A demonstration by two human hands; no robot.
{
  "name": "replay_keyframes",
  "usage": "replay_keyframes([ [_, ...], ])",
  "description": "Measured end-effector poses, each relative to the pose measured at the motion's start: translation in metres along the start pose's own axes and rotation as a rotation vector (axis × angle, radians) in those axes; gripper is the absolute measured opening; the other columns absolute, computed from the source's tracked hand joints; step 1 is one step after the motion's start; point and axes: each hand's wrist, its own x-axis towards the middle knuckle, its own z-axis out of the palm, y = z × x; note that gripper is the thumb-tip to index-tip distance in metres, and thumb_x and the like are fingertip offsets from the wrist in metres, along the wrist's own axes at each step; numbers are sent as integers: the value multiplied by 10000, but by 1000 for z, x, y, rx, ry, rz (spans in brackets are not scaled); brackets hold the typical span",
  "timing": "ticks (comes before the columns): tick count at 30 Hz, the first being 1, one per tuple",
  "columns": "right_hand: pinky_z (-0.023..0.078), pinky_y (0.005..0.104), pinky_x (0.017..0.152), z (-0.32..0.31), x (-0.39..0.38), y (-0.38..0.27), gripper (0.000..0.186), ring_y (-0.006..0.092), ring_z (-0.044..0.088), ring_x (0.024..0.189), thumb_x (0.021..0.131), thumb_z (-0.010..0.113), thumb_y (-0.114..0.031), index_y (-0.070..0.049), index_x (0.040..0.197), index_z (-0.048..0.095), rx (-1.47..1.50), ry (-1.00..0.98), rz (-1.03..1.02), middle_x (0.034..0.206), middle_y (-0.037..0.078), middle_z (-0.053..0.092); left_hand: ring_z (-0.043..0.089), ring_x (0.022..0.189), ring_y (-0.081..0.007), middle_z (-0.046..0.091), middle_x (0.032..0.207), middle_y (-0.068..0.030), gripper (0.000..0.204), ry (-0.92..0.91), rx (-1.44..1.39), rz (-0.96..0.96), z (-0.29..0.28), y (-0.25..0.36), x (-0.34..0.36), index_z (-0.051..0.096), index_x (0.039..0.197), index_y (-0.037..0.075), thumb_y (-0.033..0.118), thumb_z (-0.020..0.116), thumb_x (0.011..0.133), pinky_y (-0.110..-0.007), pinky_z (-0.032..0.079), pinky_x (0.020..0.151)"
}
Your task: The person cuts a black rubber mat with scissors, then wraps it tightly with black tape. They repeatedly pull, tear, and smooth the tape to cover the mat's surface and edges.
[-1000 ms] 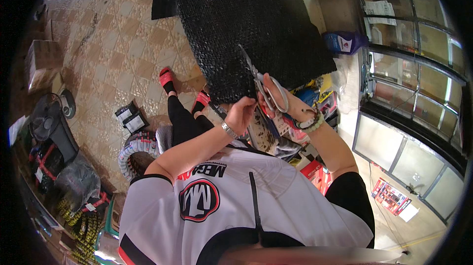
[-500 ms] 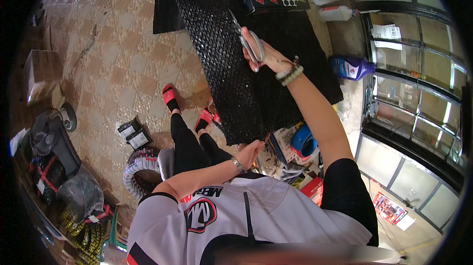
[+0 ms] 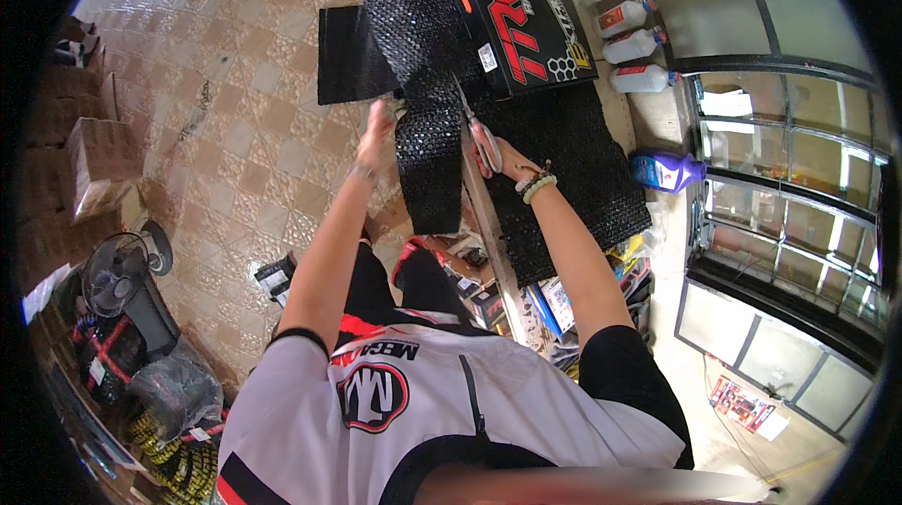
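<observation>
Holding scissors [image 3: 469,110], the right hand [image 3: 510,161] curls round their handles beside black bubble wrap [image 3: 430,176] draped over the left edge of the counter [image 3: 490,214]. Whether the left hand [image 3: 376,137] pinches its left margin, I cannot tell; likely light, soft, slippery, best gripped there.

We see black bubble wrap [image 3: 575,171] below the printed box [image 3: 537,31], its plastic bumpy and glossy where light catches it. The box itself looks like smooth card with a slight sheen. Just below it, the scissors [image 3: 473,120] have shiny metal blades and smooth grey handles. Right of the box we see bottles [image 3: 637,45] of smooth translucent plastic; to its lower right, a purple bottle [image 3: 663,172] in glossier plastic. Left of the box, the tiled floor [image 3: 249,96] gleams. Well below it, our shirt [image 3: 427,406] is smooth, matt cloth.
</observation>
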Motion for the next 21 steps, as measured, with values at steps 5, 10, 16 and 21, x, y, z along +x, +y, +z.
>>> replay_keyframes([
  [5,395,281,504,-2,2,-4,820,159,530,523,831,254,-838,-68,809,535,-50,0,-3,594,45,523,535,1213,-309,547,1295,-236,1176,187,373,-33,59,39,-5,477,1336,-60,816,670,576,-411,411,1008],
  [10,387,276,492,-6,15,9,794,152,515,499,837,270,-830,-80,764,521,55,-25,-13,593,23,499,672,957,-275,678,1100,-167,847,143,309,-12,55,31,-27,609,1200,-51,642,722,728,-339,512,849],
  [16,376,281,453,-9,23,6,734,150,501,463,877,321,-772,-76,747,514,119,3,-22,563,23,482,679,914,-245,707,1020,-156,510,232,164,385,71,27,-51,638,1067,-52,383,750,827,-354,512,810],
  [21,354,286,400,-6,28,-11,703,147,484,415,886,369,-743,-71,756,527,187,61,5,521,21,464,673,901,-221,703,1025,-152,470,218,182,379,73,38,-73,617,1109,-59,307,748,844,-331,515,804],
])
